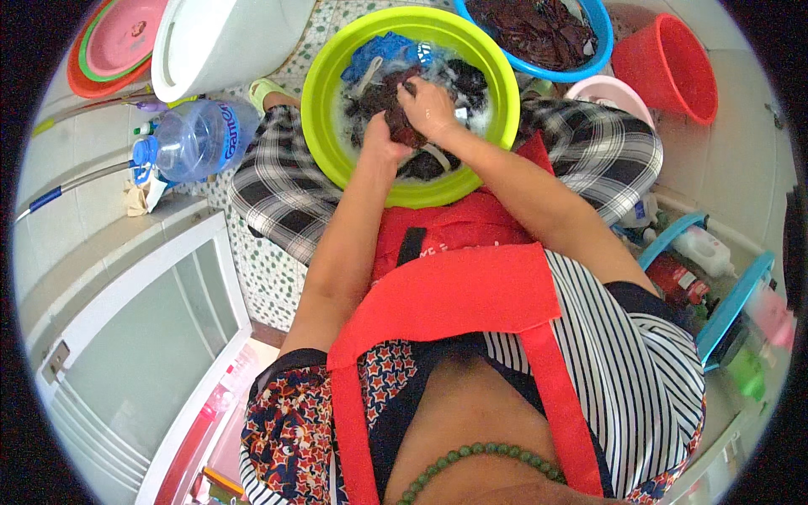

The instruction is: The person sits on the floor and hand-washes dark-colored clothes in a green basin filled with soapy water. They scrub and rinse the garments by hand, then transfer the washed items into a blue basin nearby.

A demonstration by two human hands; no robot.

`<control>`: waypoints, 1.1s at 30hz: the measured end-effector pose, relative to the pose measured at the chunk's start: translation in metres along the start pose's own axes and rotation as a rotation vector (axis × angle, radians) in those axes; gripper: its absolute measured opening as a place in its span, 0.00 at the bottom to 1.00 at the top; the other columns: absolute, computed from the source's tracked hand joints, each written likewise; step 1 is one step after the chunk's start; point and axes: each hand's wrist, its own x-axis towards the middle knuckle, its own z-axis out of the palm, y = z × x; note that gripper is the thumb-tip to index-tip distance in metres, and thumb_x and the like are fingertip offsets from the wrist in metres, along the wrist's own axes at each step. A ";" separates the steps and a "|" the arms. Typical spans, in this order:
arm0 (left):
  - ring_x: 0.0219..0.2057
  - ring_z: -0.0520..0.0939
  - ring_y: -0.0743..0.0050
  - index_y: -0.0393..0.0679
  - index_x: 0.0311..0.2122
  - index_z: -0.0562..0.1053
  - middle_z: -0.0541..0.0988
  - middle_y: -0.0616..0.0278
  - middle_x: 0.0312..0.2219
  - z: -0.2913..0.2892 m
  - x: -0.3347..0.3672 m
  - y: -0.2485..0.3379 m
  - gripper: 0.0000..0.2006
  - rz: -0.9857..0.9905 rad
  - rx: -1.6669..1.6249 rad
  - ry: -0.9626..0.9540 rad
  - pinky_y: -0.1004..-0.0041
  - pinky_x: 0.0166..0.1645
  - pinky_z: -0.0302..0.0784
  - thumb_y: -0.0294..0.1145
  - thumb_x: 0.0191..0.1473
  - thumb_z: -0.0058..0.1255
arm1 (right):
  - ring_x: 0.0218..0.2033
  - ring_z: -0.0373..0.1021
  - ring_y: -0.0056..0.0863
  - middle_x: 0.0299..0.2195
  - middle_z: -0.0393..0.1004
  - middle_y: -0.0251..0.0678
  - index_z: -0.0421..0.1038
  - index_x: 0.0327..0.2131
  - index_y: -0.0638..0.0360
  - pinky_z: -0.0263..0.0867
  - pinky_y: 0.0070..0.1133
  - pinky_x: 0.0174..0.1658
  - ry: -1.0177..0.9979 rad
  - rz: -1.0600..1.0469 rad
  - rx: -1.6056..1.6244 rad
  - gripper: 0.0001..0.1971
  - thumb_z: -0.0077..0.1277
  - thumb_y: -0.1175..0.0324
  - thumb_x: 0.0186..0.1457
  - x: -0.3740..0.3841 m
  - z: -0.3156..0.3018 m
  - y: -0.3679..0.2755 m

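Note:
A lime-green basin [318, 126] with sudsy water and wet laundry stands between my knees. Over its middle, my left hand [385, 141] and my right hand [427, 108] are closed on a dark reddish-brown cloth [404, 126], bunched between them. The right hand is higher and farther away, its fingers curled over the cloth; the left grips the near left side. Beyond them in the basin lies a blue garment [379, 52] with white lettering. Black clothes [467, 80] float to the right, partly under foam. What kind of garment I hold is not clear.
Behind on the right are a blue basin [602, 50] of dark wet clothes, a red bucket [673, 71] and a pale pink basin [614, 91]. Left stand a large water bottle [198, 139], a white tub [227, 42] and stacked basins [126, 34]. A blue-edged rack [732, 311] holds bottles.

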 end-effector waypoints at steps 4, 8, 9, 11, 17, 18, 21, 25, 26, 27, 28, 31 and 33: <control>0.44 0.76 0.60 0.43 0.43 0.72 0.76 0.57 0.41 -0.006 -0.017 0.011 0.18 0.119 0.040 -0.041 0.60 0.52 0.69 0.43 0.53 0.42 | 0.32 0.72 0.48 0.29 0.75 0.47 0.73 0.34 0.55 0.68 0.39 0.37 -0.176 -0.271 0.143 0.16 0.48 0.54 0.49 -0.051 -0.017 -0.042; 0.49 0.73 0.61 0.45 0.51 0.67 0.71 0.56 0.49 -0.001 -0.010 0.000 0.23 0.160 -0.026 -0.226 0.59 0.53 0.68 0.49 0.58 0.34 | 0.33 0.72 0.45 0.32 0.74 0.44 0.73 0.32 0.52 0.68 0.34 0.37 -0.124 -0.431 0.024 0.14 0.52 0.55 0.44 -0.059 0.005 -0.031; 0.49 0.72 0.60 0.46 0.52 0.66 0.71 0.57 0.50 0.004 -0.006 -0.006 0.23 0.103 -0.087 -0.175 0.59 0.54 0.67 0.49 0.59 0.31 | 0.33 0.72 0.46 0.31 0.75 0.44 0.73 0.32 0.54 0.68 0.35 0.36 -0.055 -0.297 0.008 0.15 0.51 0.54 0.46 -0.039 0.007 -0.022; 0.44 0.76 0.60 0.47 0.45 0.71 0.76 0.59 0.43 0.009 -0.010 -0.012 0.18 0.014 -0.151 -0.031 0.59 0.52 0.70 0.45 0.56 0.35 | 0.35 0.71 0.49 0.31 0.75 0.49 0.73 0.34 0.58 0.67 0.37 0.39 -0.086 0.065 0.052 0.17 0.46 0.54 0.52 0.002 -0.002 -0.011; 0.42 0.76 0.57 0.46 0.45 0.71 0.76 0.59 0.42 0.001 -0.013 0.009 0.19 0.105 -0.218 -0.344 0.59 0.50 0.70 0.44 0.54 0.37 | 0.35 0.72 0.48 0.32 0.75 0.48 0.73 0.35 0.56 0.66 0.37 0.41 -0.167 0.013 0.166 0.17 0.47 0.53 0.51 -0.028 -0.003 -0.026; 0.43 0.75 0.57 0.46 0.46 0.70 0.75 0.59 0.44 -0.001 -0.011 0.007 0.19 0.192 -0.095 -0.326 0.58 0.51 0.69 0.45 0.54 0.38 | 0.35 0.71 0.46 0.33 0.75 0.47 0.72 0.35 0.55 0.66 0.36 0.40 -0.254 -0.106 0.199 0.16 0.48 0.53 0.51 -0.046 -0.004 -0.037; 0.48 0.73 0.57 0.45 0.49 0.69 0.73 0.57 0.47 -0.020 -0.002 0.000 0.21 0.252 -0.030 -0.313 0.56 0.55 0.66 0.46 0.56 0.35 | 0.35 0.72 0.44 0.33 0.75 0.43 0.70 0.34 0.51 0.67 0.36 0.40 -0.244 -0.316 0.074 0.15 0.48 0.53 0.49 -0.058 0.009 -0.037; 0.48 0.74 0.58 0.45 0.46 0.70 0.73 0.57 0.47 -0.005 -0.019 0.005 0.19 0.151 -0.001 0.056 0.56 0.53 0.69 0.47 0.54 0.42 | 0.34 0.73 0.44 0.32 0.76 0.41 0.72 0.34 0.49 0.68 0.37 0.37 -0.109 -0.076 -0.035 0.17 0.47 0.49 0.50 0.004 0.003 -0.005; 0.48 0.74 0.59 0.45 0.45 0.70 0.73 0.57 0.47 0.006 -0.030 0.007 0.19 0.150 0.036 0.079 0.56 0.52 0.70 0.46 0.53 0.43 | 0.34 0.73 0.44 0.32 0.76 0.42 0.73 0.35 0.48 0.69 0.38 0.37 -0.093 -0.005 -0.063 0.17 0.46 0.48 0.51 0.022 -0.002 0.009; 0.45 0.76 0.59 0.43 0.47 0.69 0.74 0.57 0.45 0.012 -0.042 0.011 0.21 0.169 0.113 0.071 0.56 0.48 0.73 0.46 0.51 0.47 | 0.34 0.73 0.43 0.33 0.76 0.42 0.73 0.36 0.47 0.69 0.37 0.37 -0.020 0.052 -0.098 0.17 0.47 0.48 0.51 0.030 -0.007 0.019; 0.44 0.75 0.58 0.43 0.48 0.68 0.73 0.56 0.45 0.011 -0.045 0.016 0.22 0.166 0.294 0.159 0.56 0.48 0.73 0.46 0.51 0.48 | 0.34 0.73 0.43 0.33 0.76 0.42 0.73 0.38 0.46 0.69 0.37 0.37 0.049 0.094 -0.134 0.17 0.48 0.49 0.51 0.039 -0.013 0.027; 0.45 0.72 0.50 0.44 0.53 0.64 0.69 0.51 0.49 0.000 -0.047 0.030 0.28 0.286 1.124 0.316 0.54 0.49 0.69 0.44 0.48 0.53 | 0.37 0.72 0.41 0.37 0.74 0.39 0.72 0.42 0.47 0.68 0.35 0.40 0.165 0.003 -0.145 0.17 0.52 0.53 0.49 0.052 -0.026 0.060; 0.51 0.67 0.49 0.50 0.56 0.62 0.65 0.54 0.53 -0.009 -0.033 0.027 0.29 0.868 1.775 0.405 0.54 0.51 0.65 0.44 0.49 0.54 | 0.39 0.71 0.40 0.40 0.73 0.39 0.72 0.43 0.47 0.68 0.35 0.41 0.128 -0.149 -0.175 0.17 0.53 0.56 0.49 0.046 -0.017 0.062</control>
